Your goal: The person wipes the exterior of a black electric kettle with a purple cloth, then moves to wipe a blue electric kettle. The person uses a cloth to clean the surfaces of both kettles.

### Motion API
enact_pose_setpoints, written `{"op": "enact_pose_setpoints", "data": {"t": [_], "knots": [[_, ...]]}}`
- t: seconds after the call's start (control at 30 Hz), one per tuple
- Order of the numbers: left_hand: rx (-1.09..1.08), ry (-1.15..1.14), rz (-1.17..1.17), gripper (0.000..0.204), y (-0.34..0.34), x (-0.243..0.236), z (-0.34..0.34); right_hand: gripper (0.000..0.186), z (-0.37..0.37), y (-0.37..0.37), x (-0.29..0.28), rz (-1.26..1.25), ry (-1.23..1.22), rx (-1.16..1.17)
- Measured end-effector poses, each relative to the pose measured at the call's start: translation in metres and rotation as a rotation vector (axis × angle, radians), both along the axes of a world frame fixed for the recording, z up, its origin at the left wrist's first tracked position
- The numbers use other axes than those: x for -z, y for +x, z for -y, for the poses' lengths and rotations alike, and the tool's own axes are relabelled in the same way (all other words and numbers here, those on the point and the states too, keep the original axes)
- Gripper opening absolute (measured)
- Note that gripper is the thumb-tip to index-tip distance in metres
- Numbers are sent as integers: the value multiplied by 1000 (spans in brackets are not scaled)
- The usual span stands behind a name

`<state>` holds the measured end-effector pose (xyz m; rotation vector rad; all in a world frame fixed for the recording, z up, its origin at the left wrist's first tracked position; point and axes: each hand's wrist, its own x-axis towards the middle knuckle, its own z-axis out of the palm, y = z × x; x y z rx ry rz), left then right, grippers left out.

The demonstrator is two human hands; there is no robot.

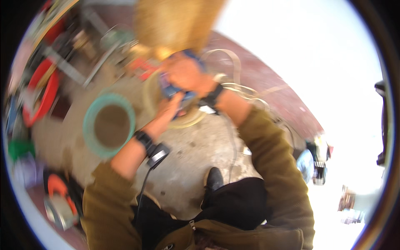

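Head view, all blur: my right hand (187,76) has its fingers curled round a blue bundle (168,90), my left hand (169,107) meeting it from the near side, grip too smeared to tell. It's right between both hands, at the yellowish tub (151,93), long axis unreadable, aqua bucket (88,129) off left.

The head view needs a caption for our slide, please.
Left hand and right hand hold a blue item over a yellowish basin, teal tub nearby.
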<state>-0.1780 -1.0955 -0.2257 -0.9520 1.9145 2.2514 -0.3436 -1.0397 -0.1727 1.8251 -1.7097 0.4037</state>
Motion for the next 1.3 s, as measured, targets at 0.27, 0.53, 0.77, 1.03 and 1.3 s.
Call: {"op": "enact_pose_setpoints", "data": {"t": [0.27, 0.53, 0.77, 1.03, 1.3], "knots": [[2, -57, 273, 65, -6, -6, 18, 48, 9, 9, 0, 222, 302, 189], [28, 42, 166, 64, -12, 18, 24, 25, 7, 14, 8, 249, 279, 288], [-15, 228, 16, 53, -17, 14, 16, 38, -1, 12, -10, 342, 312, 241], [-19, -155, 113, 75, -8, -1, -4, 35, -3, 6, -11, 525, 311, 222], [79, -351, 248, 79, -6, -26, -8, 34, -10, 5, -8, 541, 242, 221]]}}
